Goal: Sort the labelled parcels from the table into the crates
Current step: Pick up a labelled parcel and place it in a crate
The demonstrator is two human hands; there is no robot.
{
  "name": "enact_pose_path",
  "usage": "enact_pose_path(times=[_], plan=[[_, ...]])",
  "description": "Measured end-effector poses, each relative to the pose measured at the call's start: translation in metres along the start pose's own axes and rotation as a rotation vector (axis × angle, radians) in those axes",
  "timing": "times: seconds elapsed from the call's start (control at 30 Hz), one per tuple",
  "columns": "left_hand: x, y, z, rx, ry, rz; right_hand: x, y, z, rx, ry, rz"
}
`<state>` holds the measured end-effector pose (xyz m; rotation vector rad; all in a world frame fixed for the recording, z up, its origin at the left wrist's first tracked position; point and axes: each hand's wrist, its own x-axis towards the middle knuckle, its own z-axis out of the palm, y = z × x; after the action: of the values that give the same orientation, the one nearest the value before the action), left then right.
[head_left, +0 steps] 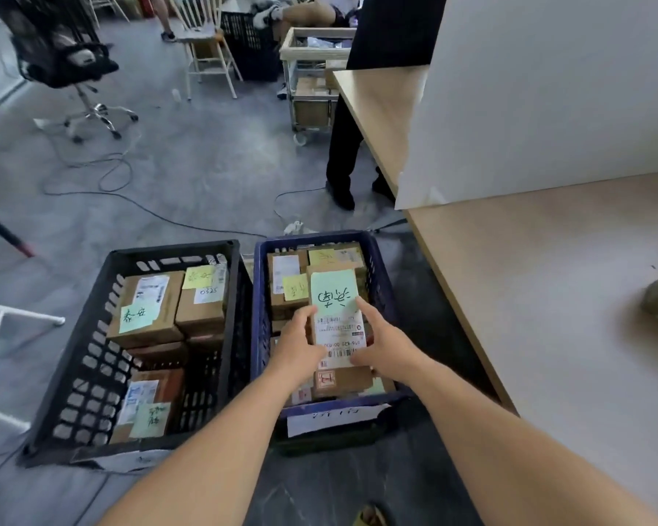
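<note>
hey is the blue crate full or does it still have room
Nearly full. The blue crate holds cardboard parcels stacked up to about its rim, and both hands are placing another parcel on top.

Two bare forearms are running up from the bottom edge of the frame toward the centre, no sleeves showing anywhere along them. Left hand [296,345] and right hand [386,341] are wearing no gloves, rings or watch. Fingernails are showing short and plain; wrists are carrying no bands or markings.
</note>
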<state>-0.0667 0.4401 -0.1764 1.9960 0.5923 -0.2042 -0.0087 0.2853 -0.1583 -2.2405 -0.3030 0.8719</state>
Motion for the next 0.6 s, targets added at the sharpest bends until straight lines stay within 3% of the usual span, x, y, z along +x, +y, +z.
enact_pose_path(times=[0.37,0.6], plan=[[0.076,-0.081,0.001,0.188,-0.065,-0.142,0.097,0.029,0.067,0.009,-0.106,0.117],[0.117,-0.128,-0.002,0.499,-0.155,-0.2,0.158,0.05,0.116,0.009,-0.184,0.138]])
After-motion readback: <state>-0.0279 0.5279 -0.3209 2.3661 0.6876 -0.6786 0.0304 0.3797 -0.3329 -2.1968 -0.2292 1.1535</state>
